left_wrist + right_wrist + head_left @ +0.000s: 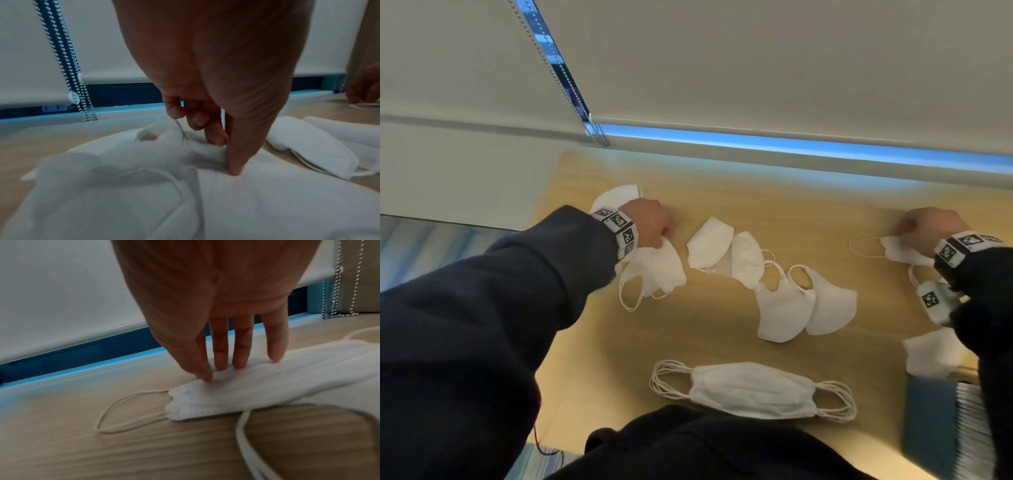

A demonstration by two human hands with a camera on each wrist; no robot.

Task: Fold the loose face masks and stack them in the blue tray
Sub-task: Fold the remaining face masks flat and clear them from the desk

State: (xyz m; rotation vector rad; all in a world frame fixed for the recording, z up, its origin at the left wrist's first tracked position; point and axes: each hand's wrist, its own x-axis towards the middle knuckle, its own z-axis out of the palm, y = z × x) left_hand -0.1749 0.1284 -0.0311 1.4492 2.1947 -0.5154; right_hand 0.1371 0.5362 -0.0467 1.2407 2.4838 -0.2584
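Left hand (649,222) at nine o'clock is pinching a mask (657,270); right hand (928,228) at three o'clock is pressing straight fingers (221,352) on another mask (257,384).

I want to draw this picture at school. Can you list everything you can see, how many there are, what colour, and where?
loose masks: about eight, white, scattered over the table
flat mask stack: one, white, near table edge
blue tray: one, near right, partly hidden
table: one, light wood
roller blinds: two, pale, behind table
bead chain: silver, between the blinds
sleeves: two, dark
left hand: pinches a mask, far left
right hand: fingertips press a mask, far right
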